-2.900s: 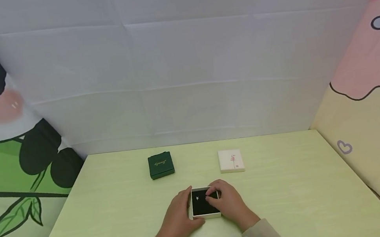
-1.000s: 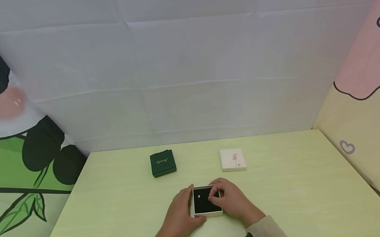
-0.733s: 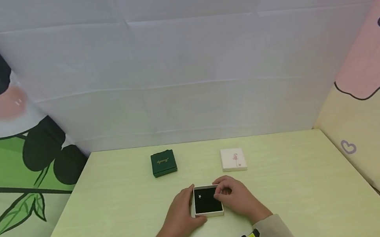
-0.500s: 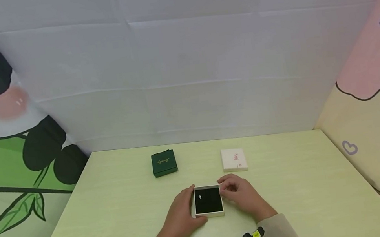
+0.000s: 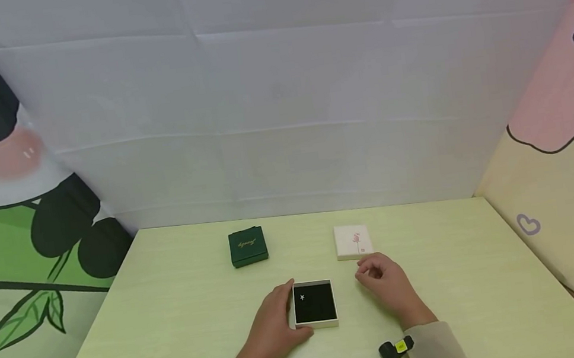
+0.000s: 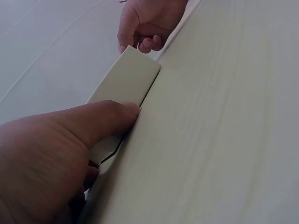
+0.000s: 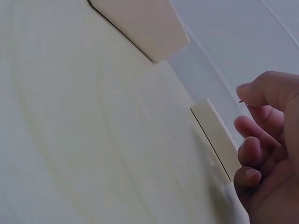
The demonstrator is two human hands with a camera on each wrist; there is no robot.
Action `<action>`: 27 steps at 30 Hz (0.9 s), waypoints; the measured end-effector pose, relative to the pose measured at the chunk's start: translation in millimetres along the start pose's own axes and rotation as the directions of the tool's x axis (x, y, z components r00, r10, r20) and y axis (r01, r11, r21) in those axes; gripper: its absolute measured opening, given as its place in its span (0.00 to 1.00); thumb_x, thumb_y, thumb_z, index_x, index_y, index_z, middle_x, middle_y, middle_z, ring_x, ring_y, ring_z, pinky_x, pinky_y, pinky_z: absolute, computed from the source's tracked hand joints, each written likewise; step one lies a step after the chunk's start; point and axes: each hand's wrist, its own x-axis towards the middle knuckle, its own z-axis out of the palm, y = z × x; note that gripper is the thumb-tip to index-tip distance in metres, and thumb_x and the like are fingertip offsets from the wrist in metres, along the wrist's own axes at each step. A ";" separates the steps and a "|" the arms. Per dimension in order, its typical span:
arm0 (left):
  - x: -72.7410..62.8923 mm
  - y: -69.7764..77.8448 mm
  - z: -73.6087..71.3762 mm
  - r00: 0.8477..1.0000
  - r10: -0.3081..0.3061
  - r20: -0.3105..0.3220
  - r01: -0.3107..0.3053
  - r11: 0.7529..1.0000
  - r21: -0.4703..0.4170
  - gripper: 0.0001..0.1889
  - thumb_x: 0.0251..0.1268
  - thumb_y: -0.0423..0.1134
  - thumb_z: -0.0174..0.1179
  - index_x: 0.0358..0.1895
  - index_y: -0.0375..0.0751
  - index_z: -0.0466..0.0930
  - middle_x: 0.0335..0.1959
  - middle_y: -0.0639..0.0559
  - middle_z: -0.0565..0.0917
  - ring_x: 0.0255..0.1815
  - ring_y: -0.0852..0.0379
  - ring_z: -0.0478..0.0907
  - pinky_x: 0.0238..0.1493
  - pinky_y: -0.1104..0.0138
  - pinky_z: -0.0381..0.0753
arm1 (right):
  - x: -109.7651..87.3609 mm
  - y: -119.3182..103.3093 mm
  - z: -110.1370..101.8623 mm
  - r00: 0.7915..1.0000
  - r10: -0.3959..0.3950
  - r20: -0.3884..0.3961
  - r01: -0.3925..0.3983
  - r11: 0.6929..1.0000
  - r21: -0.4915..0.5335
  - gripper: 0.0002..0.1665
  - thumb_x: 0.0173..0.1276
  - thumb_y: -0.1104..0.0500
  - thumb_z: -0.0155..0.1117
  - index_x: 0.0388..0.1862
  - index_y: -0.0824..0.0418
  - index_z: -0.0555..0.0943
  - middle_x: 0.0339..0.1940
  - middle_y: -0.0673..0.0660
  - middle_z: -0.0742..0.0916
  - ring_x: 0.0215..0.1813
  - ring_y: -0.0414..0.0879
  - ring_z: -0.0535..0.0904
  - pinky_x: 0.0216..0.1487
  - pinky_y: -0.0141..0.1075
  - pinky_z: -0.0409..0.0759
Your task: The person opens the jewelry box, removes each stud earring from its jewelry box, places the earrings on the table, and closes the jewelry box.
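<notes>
My left hand point(image 5: 270, 327) grips the left side of a small white jewelry box point(image 5: 317, 324), thumb at the near wall and fingers at the far corner. Inside lies a black pad point(image 5: 320, 309) with a silver star-shaped stud point(image 5: 302, 297) near its upper left. In the left wrist view my thumb presses along the side of the box point(image 6: 124, 77). Off to the right, over the table, my right hand point(image 5: 388, 283) has thumb and forefinger together. At its thumb tip in the right wrist view shows a tiny thin pin-like piece point(image 7: 240, 101), too small to identify.
A dark green box point(image 5: 247, 248) with gold lettering stands at the back left of the pale table point(image 5: 185, 311). A white flower-printed box or lid point(image 5: 350, 240) lies just beyond my right hand. A black wrist camera point(image 5: 394, 351) sits by the right sleeve.
My right hand has left the black pad and moved right, away from the jewelry box. My left hand has kept its hold, and the star-shaped stud has stayed on the pad.
</notes>
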 end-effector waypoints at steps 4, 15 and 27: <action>-0.3 -0.6 -0.6 1.000 -0.002 -0.002 0.002 1.000 0.003 0.54 0.47 0.49 0.80 0.78 0.36 0.62 0.70 0.45 0.73 0.69 0.43 0.70 0.69 0.46 0.69 | 2.2 0.0 -1.1 0.998 0.009 -0.056 -0.009 1.000 -0.007 0.05 0.67 0.63 0.73 0.33 0.55 0.85 0.51 0.53 0.84 0.39 0.46 0.75 0.41 0.33 0.73; -1.1 -1.6 1.1 1.000 -0.006 0.006 0.006 1.000 0.002 0.54 0.48 0.50 0.80 0.78 0.37 0.61 0.71 0.44 0.72 0.71 0.41 0.68 0.70 0.45 0.67 | 6.4 3.5 -1.8 0.996 0.070 -0.061 -0.077 0.990 -0.121 0.05 0.65 0.62 0.73 0.31 0.55 0.85 0.46 0.51 0.83 0.39 0.47 0.74 0.43 0.39 0.73; -2.0 2.1 -0.9 1.000 -0.007 -0.001 0.007 1.000 0.006 0.54 0.47 0.50 0.80 0.78 0.37 0.62 0.71 0.44 0.73 0.70 0.41 0.69 0.69 0.45 0.68 | 8.9 4.1 -1.4 0.997 0.045 -0.058 -0.058 0.968 -0.246 0.06 0.64 0.62 0.74 0.28 0.55 0.87 0.42 0.51 0.83 0.39 0.46 0.73 0.42 0.41 0.72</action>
